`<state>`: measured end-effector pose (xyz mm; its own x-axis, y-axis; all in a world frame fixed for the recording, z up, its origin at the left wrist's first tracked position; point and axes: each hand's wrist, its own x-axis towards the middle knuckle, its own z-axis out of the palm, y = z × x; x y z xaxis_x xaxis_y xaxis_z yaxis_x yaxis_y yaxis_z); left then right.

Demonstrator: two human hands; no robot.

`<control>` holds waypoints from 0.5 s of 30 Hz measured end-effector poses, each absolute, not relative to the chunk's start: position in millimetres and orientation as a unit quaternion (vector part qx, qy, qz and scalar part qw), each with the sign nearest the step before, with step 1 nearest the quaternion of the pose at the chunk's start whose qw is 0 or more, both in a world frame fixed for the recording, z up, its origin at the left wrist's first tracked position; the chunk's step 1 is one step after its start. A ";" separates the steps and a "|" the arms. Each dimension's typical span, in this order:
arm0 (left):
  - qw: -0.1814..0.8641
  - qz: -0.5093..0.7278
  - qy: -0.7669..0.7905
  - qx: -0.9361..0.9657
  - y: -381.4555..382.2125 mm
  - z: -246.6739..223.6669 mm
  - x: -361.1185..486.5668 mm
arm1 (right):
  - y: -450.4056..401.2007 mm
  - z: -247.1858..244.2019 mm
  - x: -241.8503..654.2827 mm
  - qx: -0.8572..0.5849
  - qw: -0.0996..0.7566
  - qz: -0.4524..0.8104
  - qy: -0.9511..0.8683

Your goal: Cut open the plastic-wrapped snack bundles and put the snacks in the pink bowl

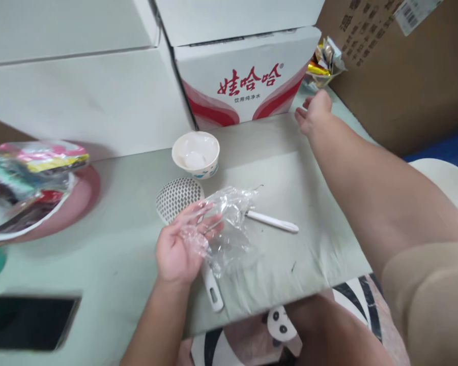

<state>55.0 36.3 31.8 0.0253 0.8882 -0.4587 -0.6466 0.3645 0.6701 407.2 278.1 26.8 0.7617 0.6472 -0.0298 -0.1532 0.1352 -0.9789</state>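
Note:
My left hand (183,249), palm up with fingers loosely curled, holds a crumpled clear plastic bag (234,234). Beneath it lies a white skimmer (179,197) with a perforated head, its handle pointing toward the table's front edge. A thin white-handled tool (275,221) rests just right of the bag, its far end hidden by the plastic. My right hand (315,113) is stretched to the back right, fingers apart and nothing in them, close to a small container of wrappers (324,66). Behind the skimmer stands a paper bowl (196,152) with something whitish inside.
A white and red carton (248,76) stands at the back, beside white boxes (80,101). To the right is a large brown carton (400,76). On the left are a pink basin (84,203) of packets and a dark phone (26,323). Small dark scraps dot the tabletop (309,188).

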 end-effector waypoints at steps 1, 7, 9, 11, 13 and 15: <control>0.713 0.541 0.426 0.137 33.7 34.9 53.1 | 257.6 31.2 392.5 -0.609 0.711 0.305 -0.175; 0.769 0.486 0.383 0.161 13.9 46.2 29.6 | 77.4 33.4 281.7 -0.576 0.674 0.419 -0.195; 0.780 0.468 0.370 0.189 8.6 45.6 21.5 | 18.4 22.5 249.9 -0.573 0.634 0.448 -0.265; 0.793 0.445 0.358 0.210 5.0 44.0 14.7 | -23.4 11.2 227.9 -0.576 0.582 0.437 -0.371; 0.810 0.412 0.352 0.226 3.3 42.4 8.8 | -45.2 4.0 216.6 -0.576 0.540 0.368 -0.491; 0.821 0.378 0.354 0.239 3.6 40.9 3.1 | -51.5 1.7 213.1 -0.573 0.509 0.308 -0.564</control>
